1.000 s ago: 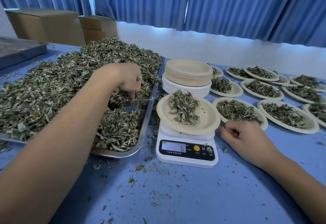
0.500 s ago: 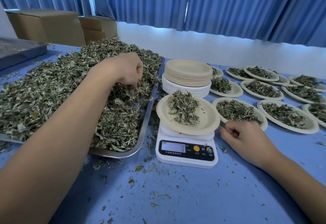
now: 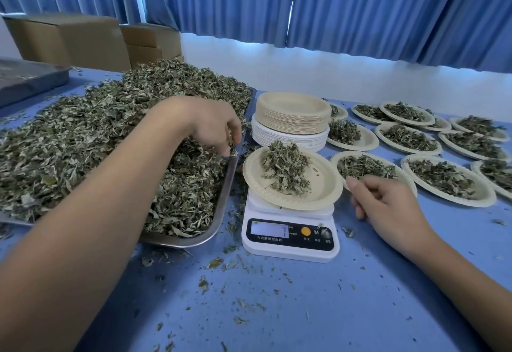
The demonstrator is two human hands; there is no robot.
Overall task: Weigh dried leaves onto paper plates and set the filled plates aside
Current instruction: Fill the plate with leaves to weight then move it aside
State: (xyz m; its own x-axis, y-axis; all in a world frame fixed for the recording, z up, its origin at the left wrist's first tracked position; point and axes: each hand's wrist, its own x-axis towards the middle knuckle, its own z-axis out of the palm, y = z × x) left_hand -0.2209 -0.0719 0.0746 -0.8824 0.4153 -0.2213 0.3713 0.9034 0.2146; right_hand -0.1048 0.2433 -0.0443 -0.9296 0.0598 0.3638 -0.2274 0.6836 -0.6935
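In front of you, the blue table [image 3: 318, 310] lies open. The leaf tray [image 3: 227, 185] walls your left, the scale [image 3: 289, 246] stands centre, stacked empty plates [image 3: 291, 114] behind it, filled plates [image 3: 448, 182] crowd the right

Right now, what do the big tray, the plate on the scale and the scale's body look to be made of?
Tray under the dried leaves: metal, probably stainless steel; grey rim with a soft sheen.
Plate on the scale: pressed paper or pulp, matte beige, crimped rim.
Scale: white plastic by its look, smooth, slightly glossy; dark shiny display panel.
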